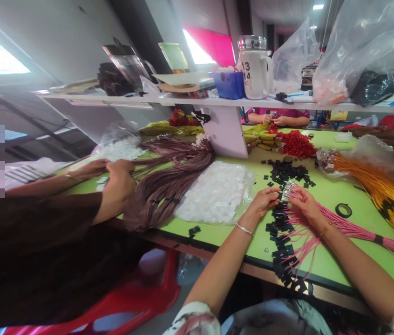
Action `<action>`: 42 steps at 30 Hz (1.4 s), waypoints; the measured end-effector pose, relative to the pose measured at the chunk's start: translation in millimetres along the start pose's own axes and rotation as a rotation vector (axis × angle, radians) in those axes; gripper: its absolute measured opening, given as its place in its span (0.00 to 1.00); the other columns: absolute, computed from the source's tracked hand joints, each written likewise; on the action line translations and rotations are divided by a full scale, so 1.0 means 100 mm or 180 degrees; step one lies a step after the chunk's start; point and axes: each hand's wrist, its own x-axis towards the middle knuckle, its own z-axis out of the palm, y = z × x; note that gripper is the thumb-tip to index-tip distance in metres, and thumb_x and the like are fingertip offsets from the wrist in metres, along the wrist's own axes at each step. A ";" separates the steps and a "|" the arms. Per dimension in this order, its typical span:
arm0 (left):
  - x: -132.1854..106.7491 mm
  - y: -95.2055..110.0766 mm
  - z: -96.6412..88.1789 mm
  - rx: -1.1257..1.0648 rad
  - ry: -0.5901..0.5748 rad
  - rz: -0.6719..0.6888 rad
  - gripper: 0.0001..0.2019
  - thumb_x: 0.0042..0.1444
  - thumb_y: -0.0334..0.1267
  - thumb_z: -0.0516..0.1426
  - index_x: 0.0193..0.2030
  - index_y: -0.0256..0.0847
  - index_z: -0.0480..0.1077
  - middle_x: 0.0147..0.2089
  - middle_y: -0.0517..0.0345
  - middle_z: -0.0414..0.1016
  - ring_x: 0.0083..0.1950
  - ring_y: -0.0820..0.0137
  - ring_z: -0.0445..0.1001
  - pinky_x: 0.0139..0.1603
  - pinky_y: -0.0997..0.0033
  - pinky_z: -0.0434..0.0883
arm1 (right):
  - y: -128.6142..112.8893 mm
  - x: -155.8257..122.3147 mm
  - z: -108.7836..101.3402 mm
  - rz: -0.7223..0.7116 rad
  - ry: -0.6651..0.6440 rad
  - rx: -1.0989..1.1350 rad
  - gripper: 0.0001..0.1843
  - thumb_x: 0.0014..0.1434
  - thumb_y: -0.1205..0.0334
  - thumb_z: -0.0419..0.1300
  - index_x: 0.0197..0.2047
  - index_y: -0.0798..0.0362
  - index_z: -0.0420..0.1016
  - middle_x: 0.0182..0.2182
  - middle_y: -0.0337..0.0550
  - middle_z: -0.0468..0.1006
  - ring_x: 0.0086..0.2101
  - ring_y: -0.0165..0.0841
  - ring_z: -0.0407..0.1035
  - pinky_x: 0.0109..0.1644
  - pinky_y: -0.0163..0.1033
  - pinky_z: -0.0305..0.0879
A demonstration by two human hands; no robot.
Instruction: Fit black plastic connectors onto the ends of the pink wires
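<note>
My left hand (266, 201) is closed, its thumb and fingertips pinching a small black plastic piece at the metal-tipped wire ends. My right hand (304, 204) is wrapped round the end of a bundle of pink wires (352, 225), whose silvery terminals (288, 190) stick out towards my left fingers. The wires run right across the green table and are bound with black tape near their far end. Below my hands, a trail of black plastic pieces (281, 249) hangs over the table's front edge, with some pink wires reaching among them. Beyond my hands lies a loose pile of black pieces (282, 171).
A black tape roll (343, 210) lies right of the pink wires, near orange wires (368, 174). Leftward are a bag of white parts (218, 193) and brown wires (169, 186). A co-worker's hands (113, 170) work at left. A shelf (183, 99) spans the back, carrying a mug (254, 70).
</note>
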 end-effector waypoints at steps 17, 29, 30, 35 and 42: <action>-0.19 -0.06 0.10 -0.0617 -0.0130 -0.0069 0.08 0.52 0.25 0.63 0.40 0.34 0.75 0.33 0.58 0.75 0.30 0.78 0.75 0.34 0.79 0.73 | -0.01 -0.03 0.04 -0.0038 -0.0014 0.0003 0.20 0.51 0.43 0.67 0.34 0.49 0.67 0.27 0.36 0.71 0.23 0.28 0.61 0.28 0.36 0.59; -0.22 -0.06 0.11 -0.0676 -0.0237 -0.0032 0.10 0.49 0.25 0.65 0.40 0.32 0.77 0.32 0.58 0.74 0.27 0.81 0.71 0.32 0.81 0.70 | 0.14 0.02 0.01 -0.0145 -0.0062 -0.0315 0.15 0.51 0.50 0.67 0.30 0.51 0.68 0.20 0.33 0.64 0.20 0.26 0.53 0.25 0.34 0.47; -0.21 -0.07 0.11 -0.0691 -0.0231 -0.0043 0.10 0.49 0.25 0.65 0.40 0.32 0.77 0.32 0.58 0.75 0.27 0.81 0.71 0.32 0.81 0.70 | 0.15 0.02 0.00 -0.0182 -0.0055 -0.0438 0.15 0.52 0.50 0.66 0.30 0.51 0.69 0.21 0.33 0.65 0.21 0.26 0.54 0.25 0.35 0.48; -0.19 -0.07 0.09 -0.0696 -0.0221 -0.0114 0.09 0.51 0.25 0.64 0.40 0.31 0.78 0.31 0.57 0.75 0.27 0.81 0.70 0.32 0.81 0.69 | 0.21 0.02 -0.02 -0.0308 0.0061 -0.0790 0.14 0.53 0.50 0.65 0.31 0.52 0.72 0.20 0.35 0.65 0.21 0.28 0.54 0.25 0.35 0.48; -0.20 -0.07 0.07 -0.0666 -0.0258 -0.0122 0.09 0.50 0.26 0.65 0.40 0.31 0.78 0.32 0.56 0.75 0.27 0.81 0.70 0.32 0.80 0.69 | 0.25 0.06 -0.05 -0.0200 -0.0033 -0.0739 0.16 0.53 0.47 0.65 0.30 0.50 0.69 0.20 0.36 0.65 0.20 0.28 0.55 0.24 0.36 0.49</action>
